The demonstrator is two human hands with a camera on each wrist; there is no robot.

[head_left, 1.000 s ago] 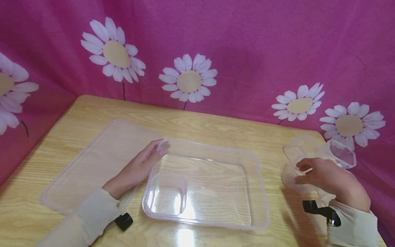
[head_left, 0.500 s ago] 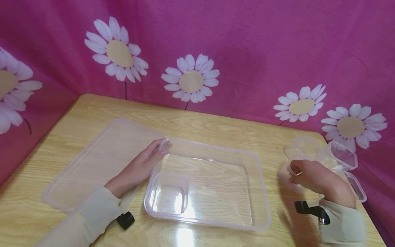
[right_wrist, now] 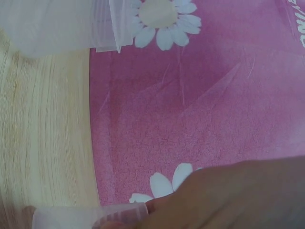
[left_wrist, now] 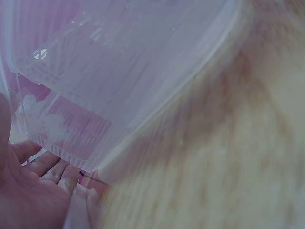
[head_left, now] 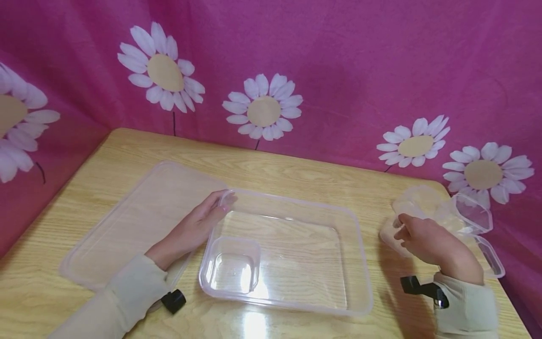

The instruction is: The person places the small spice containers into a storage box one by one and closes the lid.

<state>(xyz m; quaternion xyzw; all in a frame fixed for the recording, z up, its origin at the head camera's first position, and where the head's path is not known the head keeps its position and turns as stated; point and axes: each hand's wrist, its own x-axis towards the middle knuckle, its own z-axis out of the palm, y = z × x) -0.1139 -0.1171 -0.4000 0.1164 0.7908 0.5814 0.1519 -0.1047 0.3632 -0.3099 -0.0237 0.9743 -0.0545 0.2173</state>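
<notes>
A large clear plastic container (head_left: 305, 263) sits uncovered on the table. My left hand (head_left: 190, 233) rests against its far left corner, fingers (left_wrist: 45, 164) along the outside of the wall. Inside, in the near left corner, stands a small clear square container (head_left: 235, 263). At the right, my right hand (head_left: 432, 245) pinches the rim of another small clear container (head_left: 391, 238), whose edge also shows at the bottom of the right wrist view. The hand covers part of it.
Other small clear containers (head_left: 472, 214) are grouped beyond and right of my right hand, near the table's right edge. A large clear lid (head_left: 139, 221) lies flat at the left, partly under my left forearm. A pink flowered cloth (head_left: 338, 84) hangs behind the table.
My right hand has closed its fingers on a small container and shifted it slightly left, away from the others. My left hand keeps its place on the large container.
</notes>
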